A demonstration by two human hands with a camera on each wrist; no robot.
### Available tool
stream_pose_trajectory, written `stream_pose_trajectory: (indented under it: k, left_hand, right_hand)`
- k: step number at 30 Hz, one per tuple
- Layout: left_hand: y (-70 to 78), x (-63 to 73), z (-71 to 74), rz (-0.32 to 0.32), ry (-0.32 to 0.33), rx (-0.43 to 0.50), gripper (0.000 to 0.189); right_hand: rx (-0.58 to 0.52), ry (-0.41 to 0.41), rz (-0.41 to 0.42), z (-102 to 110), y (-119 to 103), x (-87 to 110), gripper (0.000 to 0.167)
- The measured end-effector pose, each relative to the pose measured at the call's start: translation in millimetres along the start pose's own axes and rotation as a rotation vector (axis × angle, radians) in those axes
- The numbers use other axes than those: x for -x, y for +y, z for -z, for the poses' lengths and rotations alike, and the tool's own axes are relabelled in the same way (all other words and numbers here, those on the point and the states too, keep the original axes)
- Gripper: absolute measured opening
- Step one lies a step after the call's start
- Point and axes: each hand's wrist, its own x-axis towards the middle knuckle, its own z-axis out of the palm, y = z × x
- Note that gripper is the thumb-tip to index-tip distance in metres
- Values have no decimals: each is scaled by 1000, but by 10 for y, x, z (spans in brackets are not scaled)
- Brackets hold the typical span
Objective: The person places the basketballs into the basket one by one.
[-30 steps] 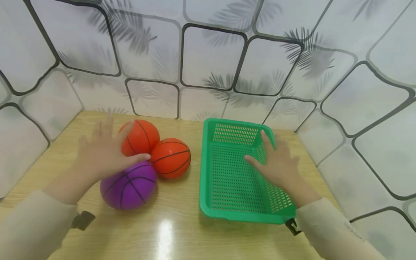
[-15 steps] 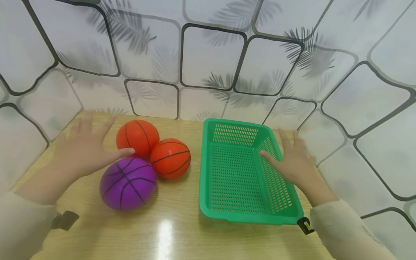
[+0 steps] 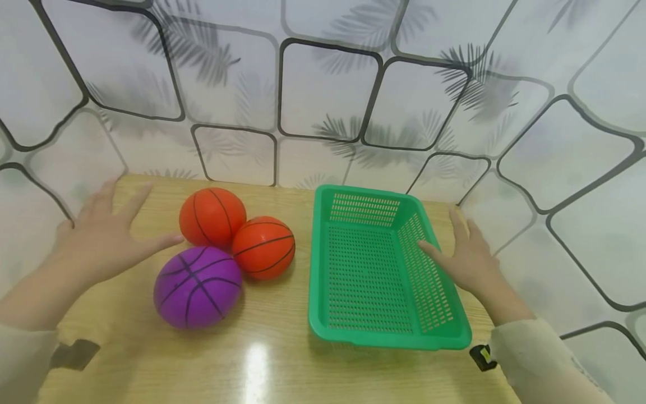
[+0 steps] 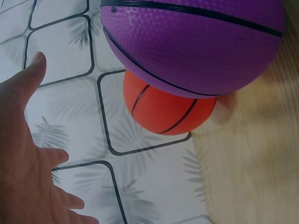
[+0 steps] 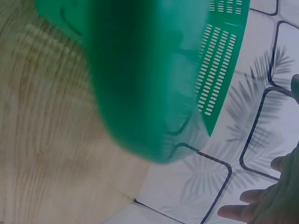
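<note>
My left hand (image 3: 103, 238), fingers spread and holding nothing, hovers left of three toy basketballs. The purple ball (image 3: 198, 287) sits nearest me, with one orange-red ball (image 3: 212, 217) behind it and another orange-red ball (image 3: 264, 248) to its right. In the left wrist view the purple ball (image 4: 196, 46) and an orange-red ball (image 4: 163, 107) stand apart from the hand (image 4: 28, 172). My right hand (image 3: 466, 261) is spread too, above the right rim of the green perforated basket (image 3: 370, 280); whether the thumb touches it I cannot tell. The basket holds nothing.
A light wood-grain tabletop (image 3: 277, 365) carries everything. Patterned white panels (image 3: 328, 84) rise at the back and on both sides. A dark wrist mount (image 3: 75, 354) shows below the left cuff, and another (image 3: 483, 357) below the right.
My left hand has moved left, away from over the balls. The right hand has shifted right, from above the basket's inside to its right rim. Balls and basket stay put.
</note>
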Motion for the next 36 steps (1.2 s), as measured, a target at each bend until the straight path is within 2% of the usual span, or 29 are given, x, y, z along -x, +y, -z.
stream_pose_trajectory:
  k: [6, 9, 12, 17, 23, 27, 30, 36]
  left_hand:
    - [-139, 21, -71, 9, -18, 32, 104]
    - [-212, 17, -119, -10, -30, 46, 104]
    - [-277, 21, -183, -31, -57, 89, 104]
    - [-363, 44, -317, -59, -132, 214, 103]
    - [-445, 113, -441, -167, -130, 376, 101]
    - [-497, 156, -514, -174, -186, 453, 95]
    - [-545, 182, -583, -199, -229, 522, 91]
    - [-588, 199, -735, -321, -241, 635, 90]
  right_hand:
    - [-57, -9, 63, -102, 182, -29, 101]
    - [-102, -11, 82, -165, 275, -46, 102]
    - [-147, -35, 73, -213, 341, -44, 101]
    - [-236, -114, 13, -258, 398, -2, 100]
    - [-397, -217, -49, -288, 485, 47, 98]
    - [-531, -261, -56, -316, 586, 48, 92]
    - [-586, -297, -66, -340, 652, 40, 89]
    - [-688, -352, -85, -366, 706, 51, 84]
